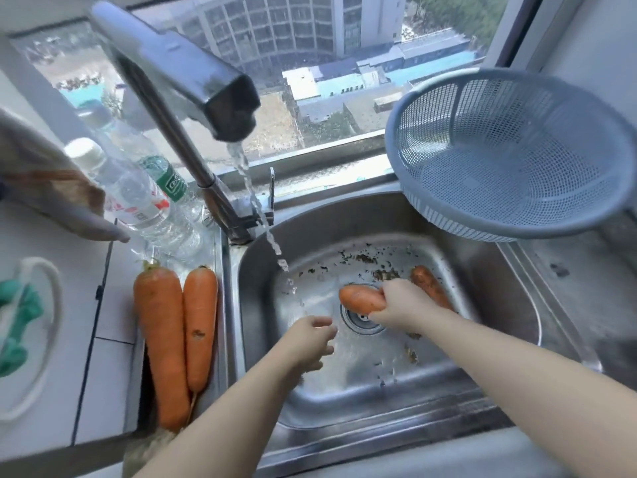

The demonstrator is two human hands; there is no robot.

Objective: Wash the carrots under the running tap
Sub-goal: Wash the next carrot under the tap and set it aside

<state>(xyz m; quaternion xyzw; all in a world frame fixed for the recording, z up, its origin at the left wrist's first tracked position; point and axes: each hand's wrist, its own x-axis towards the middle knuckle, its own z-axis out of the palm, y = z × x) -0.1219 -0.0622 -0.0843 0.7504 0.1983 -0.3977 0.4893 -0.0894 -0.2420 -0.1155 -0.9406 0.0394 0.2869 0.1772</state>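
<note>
Water runs from the steel tap (pixel 220 98) into the sink (pixel 482 270). My right hand (pixel 400 305) grips a carrot (pixel 360 299) over the drain, to the right of the stream. Behind that hand a dirtier carrot (pixel 429 284) lies on the sink floor. My left hand (pixel 312 338) hovers above the sink floor with fingers loosely spread and holds nothing. Two large carrots (pixel 179 326) lie side by side on the sink's left ledge.
A grey plastic colander (pixel 510 153) leans at the back right over the draining board. Clear water bottles (pixel 144 198) stand behind the ledge carrots. Bits of dirt dot the sink floor. A green cloth (pixel 17 322) lies on the white counter at the left.
</note>
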